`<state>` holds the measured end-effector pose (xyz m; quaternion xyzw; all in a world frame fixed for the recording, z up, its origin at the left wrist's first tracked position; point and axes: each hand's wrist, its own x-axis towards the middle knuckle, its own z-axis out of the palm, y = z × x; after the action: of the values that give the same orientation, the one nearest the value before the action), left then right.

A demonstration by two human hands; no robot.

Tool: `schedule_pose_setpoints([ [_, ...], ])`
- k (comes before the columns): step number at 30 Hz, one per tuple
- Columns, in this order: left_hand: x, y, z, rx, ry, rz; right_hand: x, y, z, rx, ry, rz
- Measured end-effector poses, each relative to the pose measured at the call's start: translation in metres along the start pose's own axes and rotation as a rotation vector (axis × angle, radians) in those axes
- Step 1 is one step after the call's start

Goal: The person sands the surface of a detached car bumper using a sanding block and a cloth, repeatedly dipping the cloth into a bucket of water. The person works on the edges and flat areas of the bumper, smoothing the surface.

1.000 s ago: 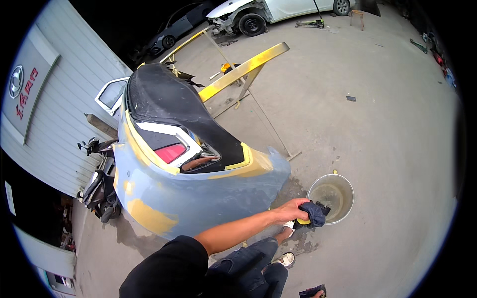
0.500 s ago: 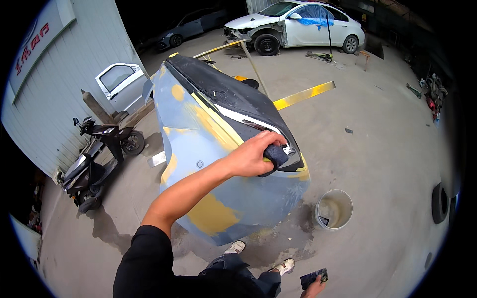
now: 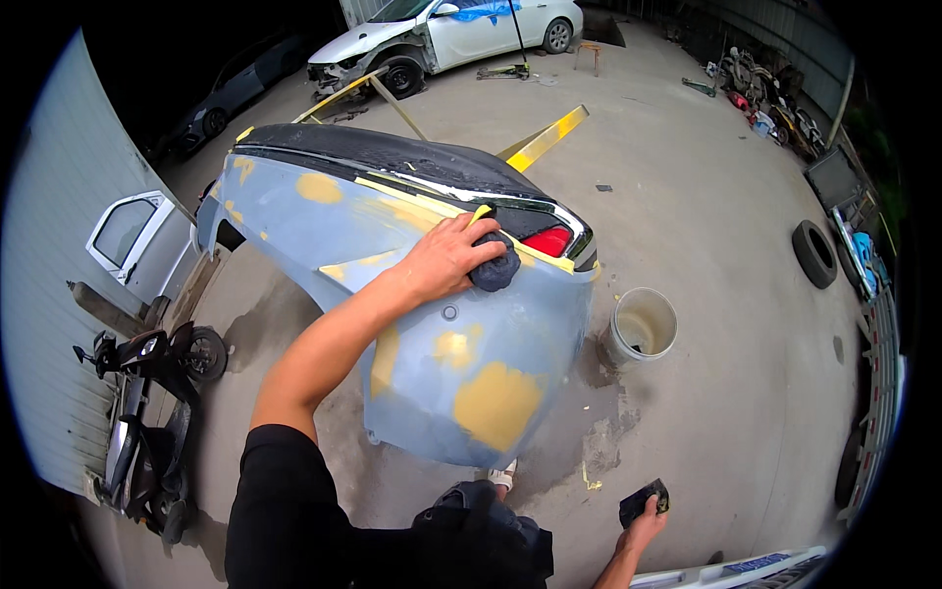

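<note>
Left hand (image 3: 442, 259): fingers curled around a dark cloth (image 3: 497, 267), which lies against the patchy grey-blue body panel (image 3: 540, 344) under that hand. Red lamp (image 3: 549, 241) near, to this hand's right. Right hand (image 3: 642, 528): well apart from the panel, pinching a dark flat sheet (image 3: 636, 503) by its edge. Bucket (image 3: 640, 310) stands beyond the right hand, beside the panel.

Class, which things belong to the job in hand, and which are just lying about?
In the job: dark cloth in left hand; black sheet in right hand; patched car panel; probably the bucket.

Apparently lying about: scooter, loose tyre, stool, car door.
</note>
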<state>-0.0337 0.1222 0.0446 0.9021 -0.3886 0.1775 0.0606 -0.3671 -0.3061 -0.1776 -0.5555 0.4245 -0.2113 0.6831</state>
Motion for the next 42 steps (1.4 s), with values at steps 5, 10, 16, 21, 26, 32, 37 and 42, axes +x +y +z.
schedule_pose_setpoints([
  [5, -0.04, -0.064, -0.042, 0.017, 0.104, -0.207, -0.053, 0.046, -0.026, 0.099, 0.104, -0.026],
  [10, -0.052, -0.105, -0.083, -0.079, 0.122, -0.402, -0.121, 0.068, -0.011, 0.081, 0.07, 0.05],
  [16, -0.036, -0.113, -0.108, -0.397, 0.128, -0.407, -0.17, 0.03, 0.043, -0.08, 0.003, -0.151],
  [21, -0.019, -0.117, -0.095, -0.659, 0.046, -0.301, -0.167, -0.035, 0.139, -0.311, -0.038, -0.472],
  [26, -0.023, -0.155, -0.065, -0.858, -0.049, -0.21, -0.167, -0.106, 0.286, -0.516, -0.098, -0.724],
  [32, -0.01, -0.184, -0.051, -1.117, -0.049, -0.233, -0.136, -0.142, 0.4, -0.749, -0.277, -1.018],
  [37, -0.014, -0.193, -0.041, -1.125, 0.029, -0.206, -0.112, -0.155, 0.435, -0.888, -0.416, -1.03],
  [42, -0.008, -0.189, -0.04, -1.115, 0.014, -0.176, -0.105, -0.155, 0.447, -0.795, -0.476, -1.171],
])
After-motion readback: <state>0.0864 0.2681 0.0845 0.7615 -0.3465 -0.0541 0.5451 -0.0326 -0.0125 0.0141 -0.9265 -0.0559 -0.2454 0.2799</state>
